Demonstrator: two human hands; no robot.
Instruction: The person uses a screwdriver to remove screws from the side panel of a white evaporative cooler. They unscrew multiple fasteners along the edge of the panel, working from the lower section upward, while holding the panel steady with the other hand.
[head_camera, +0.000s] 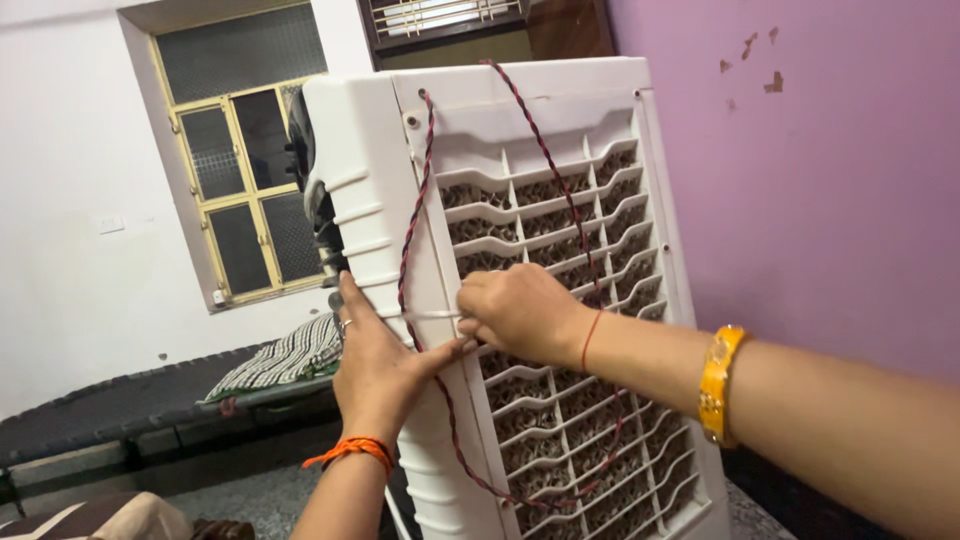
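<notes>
A white air cooler (470, 110) stands upright in front of me, its louvred back panel (570, 240) facing me. A twisted red-and-black cord (404, 250) hangs from the top and loops down across the panel. My left hand (375, 365) presses flat against the cooler's corner edge, thumb out toward the panel. My right hand (520, 312) is closed on a thin white strip (425, 315) that runs across the corner to my left hand. An orange thread circles my left wrist; a yellow bangle sits on my right forearm.
A purple wall (820, 200) rises close on the right of the cooler. On the left are a white wall with a yellow-framed window (240, 190), a low dark cot (110, 410) and a striped cloth (285, 360) lying on it.
</notes>
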